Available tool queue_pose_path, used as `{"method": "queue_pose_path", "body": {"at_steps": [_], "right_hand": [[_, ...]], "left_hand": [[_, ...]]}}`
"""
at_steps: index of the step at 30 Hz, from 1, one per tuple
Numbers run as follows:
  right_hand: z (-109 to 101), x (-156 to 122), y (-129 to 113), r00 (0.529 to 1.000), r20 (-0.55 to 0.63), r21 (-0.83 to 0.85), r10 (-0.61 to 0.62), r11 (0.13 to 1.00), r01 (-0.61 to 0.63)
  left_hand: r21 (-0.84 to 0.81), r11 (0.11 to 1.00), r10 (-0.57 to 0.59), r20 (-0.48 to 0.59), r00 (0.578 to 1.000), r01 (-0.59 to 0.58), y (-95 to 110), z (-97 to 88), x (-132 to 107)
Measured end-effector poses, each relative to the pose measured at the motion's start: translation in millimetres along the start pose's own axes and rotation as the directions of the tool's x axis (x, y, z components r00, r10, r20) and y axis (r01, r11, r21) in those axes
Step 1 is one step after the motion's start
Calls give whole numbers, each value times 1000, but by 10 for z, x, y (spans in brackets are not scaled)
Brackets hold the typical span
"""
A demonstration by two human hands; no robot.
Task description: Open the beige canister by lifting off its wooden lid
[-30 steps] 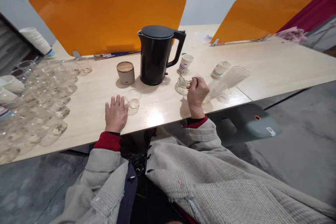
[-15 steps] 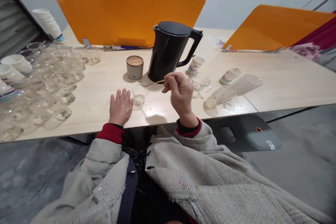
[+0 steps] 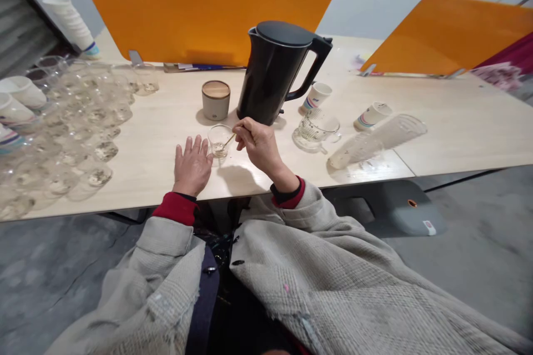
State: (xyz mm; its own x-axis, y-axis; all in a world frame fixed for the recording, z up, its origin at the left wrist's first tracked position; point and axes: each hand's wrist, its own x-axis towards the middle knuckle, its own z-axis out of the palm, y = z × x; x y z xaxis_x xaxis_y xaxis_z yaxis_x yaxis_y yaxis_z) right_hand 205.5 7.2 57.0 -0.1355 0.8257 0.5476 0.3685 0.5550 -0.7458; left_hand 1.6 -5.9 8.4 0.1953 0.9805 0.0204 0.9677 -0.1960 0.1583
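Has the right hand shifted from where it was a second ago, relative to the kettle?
Yes. The right hand has moved left, from the glass jug right of the black kettle to the small glass in front of it.

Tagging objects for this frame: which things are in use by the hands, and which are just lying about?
In use:
- right hand, pinching a small spoon
- small glass cup, spoon tip inside it
- left hand, flat on the table beside the cup

Lying about:
- black kettle
- lidded jar
- glass pitcher
- two paper cups
- lying stack of clear cups
- glasses at left
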Motion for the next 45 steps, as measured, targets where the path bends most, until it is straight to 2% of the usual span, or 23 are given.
{"method": "queue_pose_path", "body": {"at_steps": [18, 22, 24, 28, 31, 34, 37, 40, 45], "right_hand": [[73, -114, 30, 997, -70, -155, -36, 988, 25], [38, -144, -9, 991, -128, -142, -29, 990, 11], [-17, -177, -54, 979, -196, -109, -55, 993, 34], [-259, -265, -143, 903, -423, -72, -70, 996, 44], [-564, -324, -121, 803, -589, -131, -87, 991, 12], [-918, -364, 25, 681, -722, -232, -121, 970, -74], [-1223, -389, 245, 604, -787, -295, -123, 936, -194], [-1409, -399, 450, 586, -807, -310, -75, 898, -313], [-1496, -372, 701, 640, -768, -389, 9, 787, -478]], "left_hand": [[18, 999, 43, -32, 999, -42, -38, 46, 12], [23, 999, 48, -38, 998, -47, -42, 34, 9], [20, 999, 49, -43, 998, -48, -45, 34, 4], [-2, 999, 52, -51, 997, -52, -51, 45, -4], [-22, 999, 47, -62, 997, -48, -43, 43, -11], [-22, 998, 59, -54, 997, -60, -27, 20, -15], [-14, 997, 72, -41, 997, -72, -12, -9, -10], [-6, 998, 61, -36, 998, -61, -10, -14, 8], [-8, 998, 54, -57, 997, -54, -53, 59, 49]]}}
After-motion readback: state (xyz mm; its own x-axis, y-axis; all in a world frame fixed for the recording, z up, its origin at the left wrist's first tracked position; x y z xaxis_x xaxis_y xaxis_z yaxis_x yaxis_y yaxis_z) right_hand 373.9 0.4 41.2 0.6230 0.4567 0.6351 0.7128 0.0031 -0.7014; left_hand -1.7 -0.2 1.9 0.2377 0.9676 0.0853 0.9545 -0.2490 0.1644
